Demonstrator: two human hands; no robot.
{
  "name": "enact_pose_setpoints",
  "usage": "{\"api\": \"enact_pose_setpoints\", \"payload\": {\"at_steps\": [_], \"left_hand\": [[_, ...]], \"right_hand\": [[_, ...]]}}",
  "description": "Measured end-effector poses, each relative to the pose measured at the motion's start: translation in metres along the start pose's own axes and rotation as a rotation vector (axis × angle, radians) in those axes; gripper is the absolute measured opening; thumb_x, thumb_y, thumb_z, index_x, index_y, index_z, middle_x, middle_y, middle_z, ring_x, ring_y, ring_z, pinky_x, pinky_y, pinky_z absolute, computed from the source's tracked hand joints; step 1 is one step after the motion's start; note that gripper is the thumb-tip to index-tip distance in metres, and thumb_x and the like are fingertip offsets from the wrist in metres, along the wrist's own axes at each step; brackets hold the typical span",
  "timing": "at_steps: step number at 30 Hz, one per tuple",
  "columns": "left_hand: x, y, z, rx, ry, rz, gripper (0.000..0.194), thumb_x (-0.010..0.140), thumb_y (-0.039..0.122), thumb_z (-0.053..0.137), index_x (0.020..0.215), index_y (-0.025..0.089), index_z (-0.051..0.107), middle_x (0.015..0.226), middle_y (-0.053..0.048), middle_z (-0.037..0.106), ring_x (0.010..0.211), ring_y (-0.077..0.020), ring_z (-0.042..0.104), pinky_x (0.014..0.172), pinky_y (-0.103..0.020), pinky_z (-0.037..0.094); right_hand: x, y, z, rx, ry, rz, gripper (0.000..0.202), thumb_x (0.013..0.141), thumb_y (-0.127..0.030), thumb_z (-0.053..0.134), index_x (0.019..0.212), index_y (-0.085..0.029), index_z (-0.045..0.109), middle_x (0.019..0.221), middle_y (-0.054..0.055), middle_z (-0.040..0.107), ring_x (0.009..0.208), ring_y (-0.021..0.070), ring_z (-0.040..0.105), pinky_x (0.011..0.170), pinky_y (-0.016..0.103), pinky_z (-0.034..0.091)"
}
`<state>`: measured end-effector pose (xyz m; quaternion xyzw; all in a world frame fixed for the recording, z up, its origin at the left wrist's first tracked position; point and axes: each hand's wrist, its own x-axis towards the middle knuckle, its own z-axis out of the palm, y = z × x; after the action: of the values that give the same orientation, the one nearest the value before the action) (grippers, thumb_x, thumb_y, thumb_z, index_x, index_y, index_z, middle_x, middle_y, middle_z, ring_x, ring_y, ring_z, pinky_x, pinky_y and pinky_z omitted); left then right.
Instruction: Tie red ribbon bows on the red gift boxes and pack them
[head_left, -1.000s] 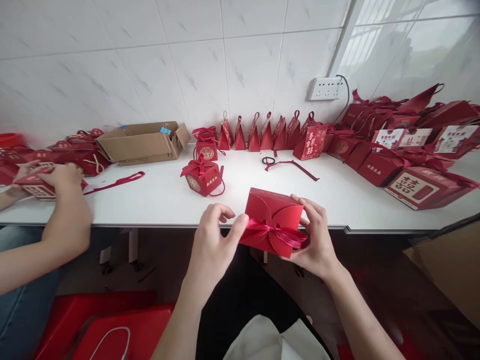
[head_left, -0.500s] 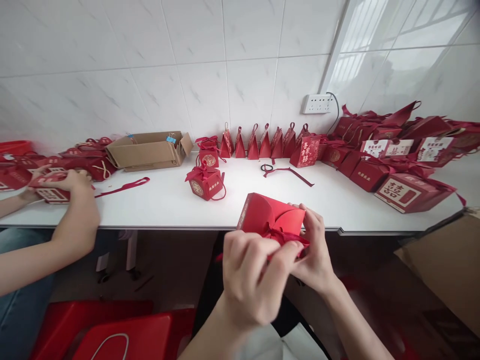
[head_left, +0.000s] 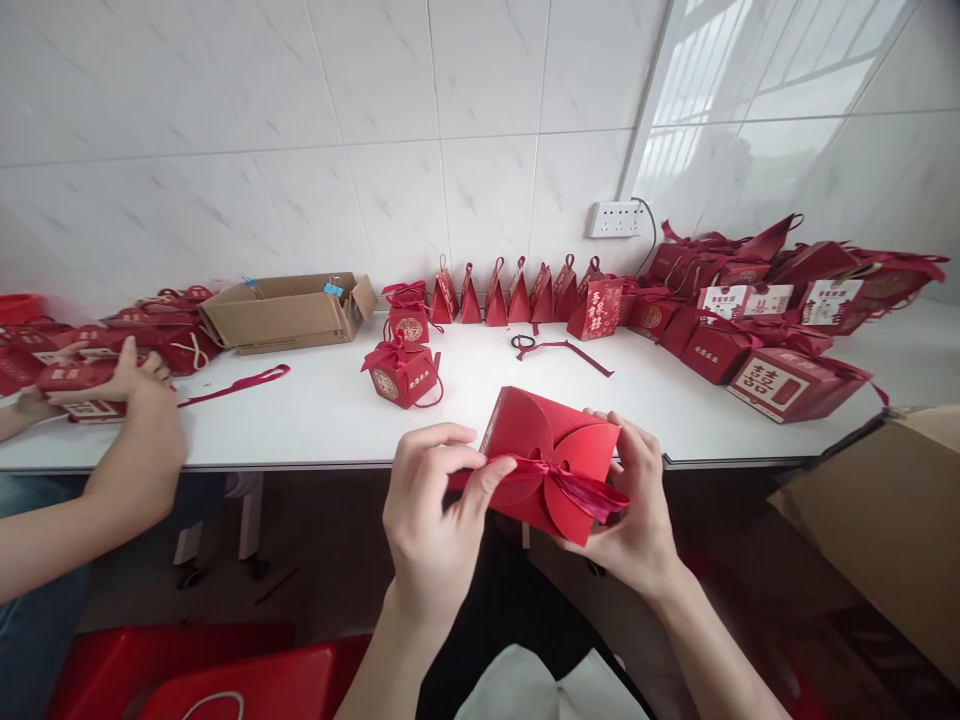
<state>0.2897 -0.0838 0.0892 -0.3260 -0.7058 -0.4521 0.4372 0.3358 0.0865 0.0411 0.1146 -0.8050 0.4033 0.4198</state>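
A red gift box (head_left: 525,410) with curved, petal-like top flaps is held over the table's front edge. My right hand (head_left: 634,510) grips its right side, fingers behind and thumb underneath. Across the flaps runs a dark red ribbon (head_left: 589,490), threaded through the middle where the flaps meet. Between thumb and forefinger, my left hand (head_left: 435,500) pinches the ribbon's left end at the box's left side. On the table beyond stand two small ribboned boxes (head_left: 403,375), one behind the other.
A white table (head_left: 322,420) runs along the wall. Several triangular red boxes (head_left: 495,295) line the back; a pile of boxes (head_left: 772,300) is at right. A cardboard box (head_left: 285,320) and loose ribbons lie left and centre. At far left, a co-worker's hands (head_left: 139,375) hold a red box.
My left hand has moved left from the middle of the box, drawing the ribbon end leftward. The flaps and ribbon now show more fully. My right hand keeps its hold.
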Motion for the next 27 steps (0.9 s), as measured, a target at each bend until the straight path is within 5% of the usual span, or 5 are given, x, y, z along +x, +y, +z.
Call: {"api": "enact_pose_setpoints", "payload": {"at_steps": [10,14,18,21,27], "left_hand": [[-0.004,-0.028,0.009,-0.003,-0.168,-0.325,0.011,0.082,0.030,0.056,0.077,0.021,0.051,0.056,0.005,0.052,0.049,-0.0095,0.052,0.049,-0.017,0.044],[-0.002,-0.042,0.012,0.042,-0.173,-0.408,0.017,0.081,0.037,0.052,0.072,0.022,0.054,0.054,0.003,0.049,0.047,-0.0117,0.048,0.046,-0.019,0.041],[-0.009,-0.041,0.015,-0.021,-0.140,-0.491,0.023,0.082,0.042,0.049,0.072,0.022,0.054,0.055,0.003,0.046,0.051,-0.0128,0.047,0.050,-0.021,0.042],[-0.014,-0.041,0.013,-0.016,-0.136,-0.506,0.024,0.082,0.043,0.050,0.071,0.022,0.054,0.055,0.003,0.048,0.052,-0.0131,0.047,0.052,-0.023,0.041],[-0.010,-0.056,-0.004,-0.039,0.170,-0.629,0.029,0.079,0.045,0.055,0.096,0.021,0.056,0.094,-0.007,0.062,0.084,-0.0194,0.058,0.076,-0.031,0.047]], "right_hand": [[0.003,0.022,0.011,-0.043,-0.077,0.048,0.091,0.061,-0.019,0.069,0.139,-0.027,0.021,0.130,0.015,0.031,0.116,0.0339,0.047,0.086,0.045,0.053],[0.060,0.050,0.033,0.032,-0.124,0.082,0.081,0.065,-0.023,0.068,0.134,-0.026,0.026,0.123,0.013,0.037,0.108,0.0278,0.052,0.079,0.039,0.056],[0.137,0.069,0.068,-0.044,-0.055,0.140,0.086,0.056,-0.034,0.076,0.129,-0.020,0.032,0.113,0.013,0.042,0.110,0.0319,0.048,0.095,0.051,0.043],[0.165,0.066,0.088,-0.038,-0.057,0.214,0.089,0.053,-0.034,0.077,0.129,-0.020,0.032,0.115,0.013,0.041,0.112,0.0333,0.047,0.095,0.051,0.042],[0.123,0.036,0.085,0.081,-0.233,0.054,0.084,0.062,-0.036,0.073,0.132,-0.022,0.029,0.119,0.012,0.040,0.115,0.0290,0.047,0.095,0.045,0.045]]}}
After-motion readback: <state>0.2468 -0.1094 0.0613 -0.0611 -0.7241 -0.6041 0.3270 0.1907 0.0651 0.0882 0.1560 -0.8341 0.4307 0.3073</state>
